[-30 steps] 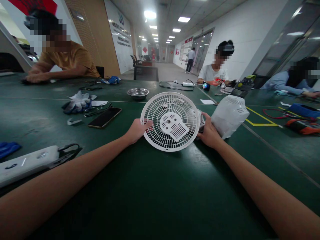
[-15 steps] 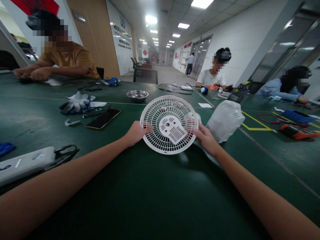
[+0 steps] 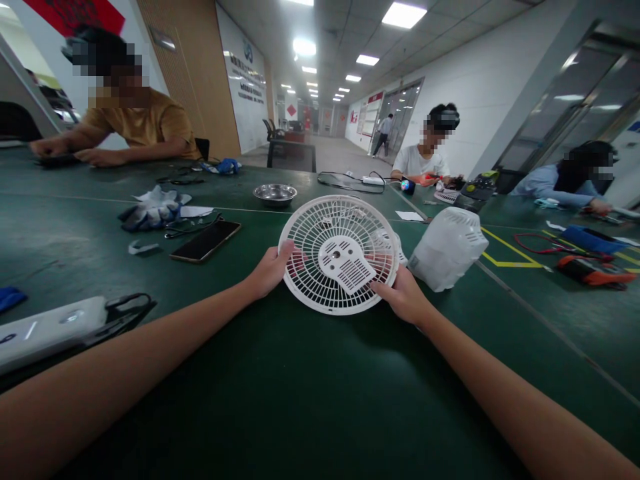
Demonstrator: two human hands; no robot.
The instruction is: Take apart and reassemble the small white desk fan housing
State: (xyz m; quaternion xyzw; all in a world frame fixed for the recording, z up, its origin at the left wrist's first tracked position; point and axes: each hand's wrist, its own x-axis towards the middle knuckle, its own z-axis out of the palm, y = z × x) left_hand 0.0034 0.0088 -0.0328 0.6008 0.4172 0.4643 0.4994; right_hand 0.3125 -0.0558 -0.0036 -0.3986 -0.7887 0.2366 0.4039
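A round white fan grille with a vented plate at its centre is tilted towards me above the green table. My left hand grips its left rim, thumb in front and fingers behind the bars. At the lower right rim my right hand is closed on it as well, with its fingers showing through the slots. Another white part behind the grille is mostly hidden. Just right of my right hand stands a white plastic housing with slots near its top.
To the left lie a phone, gloves and a white power strip. A metal bowl sits beyond the grille. Farther right are an orange-black meter and a blue pouch. Several people are around the table.
My right hand has left the white part behind the grille and taken the grille's right rim, then slid lower along it. My left hand keeps its hold.
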